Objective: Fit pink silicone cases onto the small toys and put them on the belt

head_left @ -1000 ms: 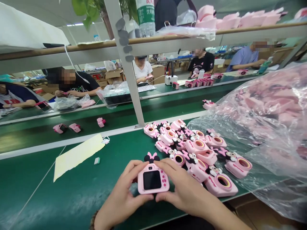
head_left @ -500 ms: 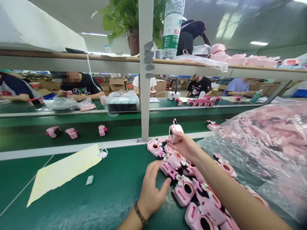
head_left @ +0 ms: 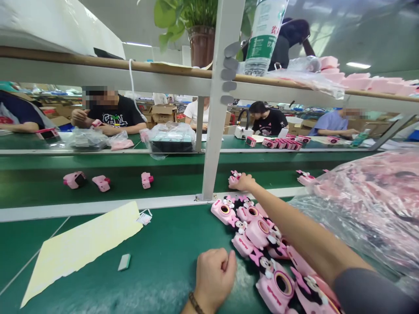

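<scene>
Cradled in both hands a second ago, a pink toy camera [head_left: 233, 179] now sits pinched in the right hand [head_left: 247, 182] at the green strip [head_left: 180, 174] beyond the pink cases [head_left: 253, 234]; the left hand [head_left: 213, 275], freed, curls fistlike. Close-up handling looks finished.

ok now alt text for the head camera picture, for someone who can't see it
A person's right hand holds a pink camera beyond a white rail; the curled left hand is beside a pile of pink camera covers on a green table. People sit across from them.
</scene>
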### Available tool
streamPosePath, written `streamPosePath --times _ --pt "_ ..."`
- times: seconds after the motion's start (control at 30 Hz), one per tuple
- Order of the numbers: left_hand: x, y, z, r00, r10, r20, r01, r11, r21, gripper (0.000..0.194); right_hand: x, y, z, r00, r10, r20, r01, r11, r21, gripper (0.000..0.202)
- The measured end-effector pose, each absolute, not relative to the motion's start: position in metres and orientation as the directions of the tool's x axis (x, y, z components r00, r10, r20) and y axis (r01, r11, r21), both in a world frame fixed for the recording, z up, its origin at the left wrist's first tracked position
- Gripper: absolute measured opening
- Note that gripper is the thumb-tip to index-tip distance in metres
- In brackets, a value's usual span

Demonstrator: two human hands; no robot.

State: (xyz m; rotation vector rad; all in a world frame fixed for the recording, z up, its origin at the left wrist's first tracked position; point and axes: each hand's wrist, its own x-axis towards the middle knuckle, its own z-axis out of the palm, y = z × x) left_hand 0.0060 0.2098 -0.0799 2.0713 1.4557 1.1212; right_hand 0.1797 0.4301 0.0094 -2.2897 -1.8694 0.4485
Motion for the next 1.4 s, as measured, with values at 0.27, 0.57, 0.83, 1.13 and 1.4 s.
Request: streamPosePath --times 0.27,0.57,0.83,1.13,1.4 --pt "-0.003 0.222 -0.082 -0.295 0.947 0.127 0.065 -0.113 0.991 0.034 0.110 0.350 0.008 -0.279 0.957 -0.075 0.950 0.264 -0.165 0.042" --pt "-0.015 0.219 -0.074 -0.210 0.930 0.300 0.070 -0.292 0.954 0.072 0.138 0.301 0.047 -0.666 0.746 -0.017 0.621 0.542 -0.566 0.052" --pt "-0.025 0.210 -0.071 -0.152 0.951 0.271 0.413 -0.188 0.891 0.063 0.100 0.322 0.053 -0.565 0.712 -0.418 0.824 0.510 -0.246 0.027" --pt "-0.024 0.215 -0.085 -0.193 0.961 0.197 0.569 -0.054 0.821 0.064 -0.079 0.431 0.041 -0.768 0.640 0.010 0.627 0.756 -0.187 0.077" --pt "-0.019 0.222 -0.093 -0.251 0.958 0.137 0.515 0.012 0.857 0.048 -0.140 0.477 0.004 -0.710 0.704 -0.014 0.682 0.682 -0.264 0.065"
